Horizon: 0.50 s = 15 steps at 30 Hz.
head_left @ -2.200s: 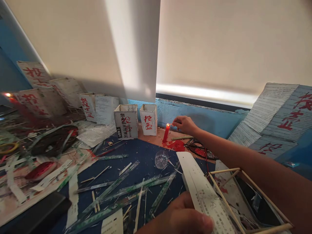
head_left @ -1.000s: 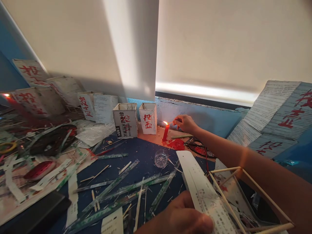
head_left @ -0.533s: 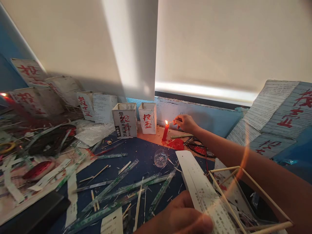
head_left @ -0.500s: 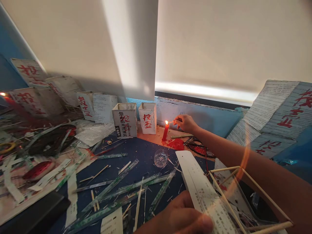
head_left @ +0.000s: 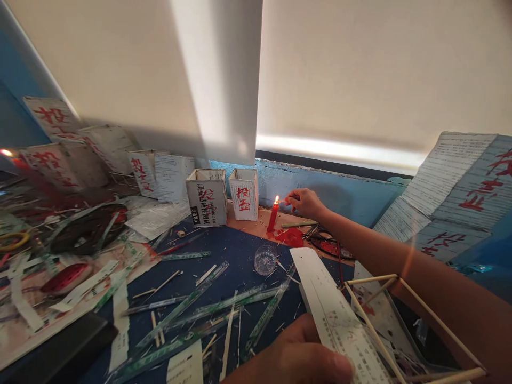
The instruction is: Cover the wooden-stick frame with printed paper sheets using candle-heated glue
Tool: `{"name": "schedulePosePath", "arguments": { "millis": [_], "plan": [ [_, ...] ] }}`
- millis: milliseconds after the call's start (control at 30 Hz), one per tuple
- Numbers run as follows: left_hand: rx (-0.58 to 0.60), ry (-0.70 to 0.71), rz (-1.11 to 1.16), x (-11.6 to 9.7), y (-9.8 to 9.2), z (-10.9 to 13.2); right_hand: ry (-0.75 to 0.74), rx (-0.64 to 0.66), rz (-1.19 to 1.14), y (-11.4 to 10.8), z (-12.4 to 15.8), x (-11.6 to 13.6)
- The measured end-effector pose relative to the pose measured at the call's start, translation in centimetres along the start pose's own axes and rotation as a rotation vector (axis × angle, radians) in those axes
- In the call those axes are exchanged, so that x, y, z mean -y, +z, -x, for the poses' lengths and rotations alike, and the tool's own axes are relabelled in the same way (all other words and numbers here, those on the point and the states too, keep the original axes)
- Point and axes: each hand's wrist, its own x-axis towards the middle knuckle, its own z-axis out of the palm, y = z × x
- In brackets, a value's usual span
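Note:
My right hand [head_left: 304, 202] reaches forward with fingers pinched just right of the flame on a lit red candle [head_left: 273, 217]. A small thin thing shows between its fingertips and the flame; its kind is too small to tell. Pooled red wax [head_left: 290, 238] surrounds the candle's foot. In the lower middle, my left hand [head_left: 304, 354] grips a wooden stick frame [head_left: 434, 314] by a side covered with printed paper [head_left: 332, 314]. The frame's bare sticks extend right, below my right forearm.
Paper boxes with red writing [head_left: 242, 197] stand along the wall, more at left and right [head_left: 460, 186]. Plastic wrappers [head_left: 272, 309], sticks and paper strips litter the dark blue tabletop. A clear round container [head_left: 265, 261] sits before the candle. Another flame [head_left: 6, 153] burns far left.
The candle flame now stands taller and more upright, with my right fingertips still beside it. The view has shifted slightly; my left hand keeps its hold on the frame.

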Motion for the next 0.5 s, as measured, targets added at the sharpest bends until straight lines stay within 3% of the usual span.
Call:
{"name": "schedulePosePath", "arguments": {
  "millis": [267,367,500],
  "plan": [
    [-0.149,-0.067,-0.041,1.9,-2.4,-0.3,0.075,0.004,-0.173,-0.4,-0.5,-0.8],
    [-0.167,-0.027,-0.027,2.3,-2.2,-0.9,0.110,-0.003,-0.238,-1.9,-0.2,-1.7],
    [-0.170,-0.036,-0.024,1.4,-1.1,-0.6,0.165,-0.005,-0.236,-4.7,2.3,-3.2]
  ]
}}
